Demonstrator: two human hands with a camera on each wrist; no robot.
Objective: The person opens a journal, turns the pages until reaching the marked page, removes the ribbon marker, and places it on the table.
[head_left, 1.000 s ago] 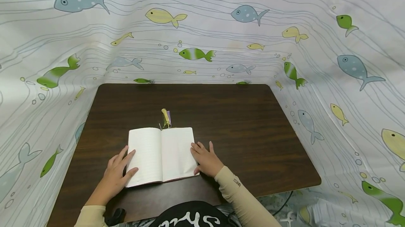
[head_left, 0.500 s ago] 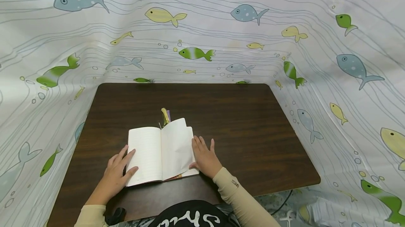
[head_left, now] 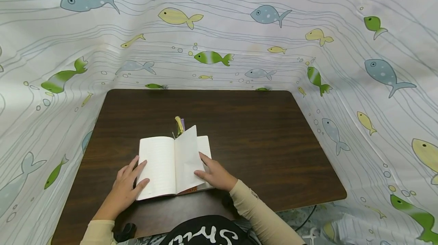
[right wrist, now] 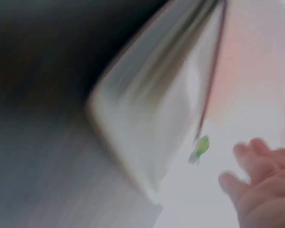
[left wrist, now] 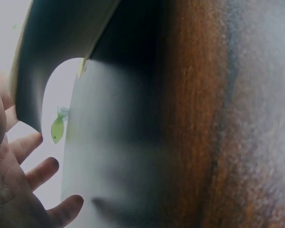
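An open notebook (head_left: 156,169) with pale pages lies at the front left of the table. Its right-hand leaf (head_left: 185,157) stands partly lifted, slanting over the right half, with a reddish strip showing at the bottom. My right hand (head_left: 217,173) holds this leaf near its outer edge, thumb on the upper face; the other fingers are mostly hidden. In the right wrist view the notebook (right wrist: 147,114) is blurred beside the hand (right wrist: 266,185). My left hand (head_left: 124,186) rests at the left edge, thumb and index over the page; the left wrist view shows fingers (left wrist: 42,173) stretched out by the dark cover (left wrist: 61,38).
A dark brown table (head_left: 260,135) extends right and behind. Yellow and purple ribbons (head_left: 179,125) stick out at the notebook's top. A black object (head_left: 126,231) sits near the left sleeve. A fish-print curtain (head_left: 219,32) surrounds the table; a cable (head_left: 306,218) hangs off the front right.
The flat right leaf has been lifted and moved left, baring part of what lies beneath. My right hand has shifted left with it. My left hand has stayed in place.
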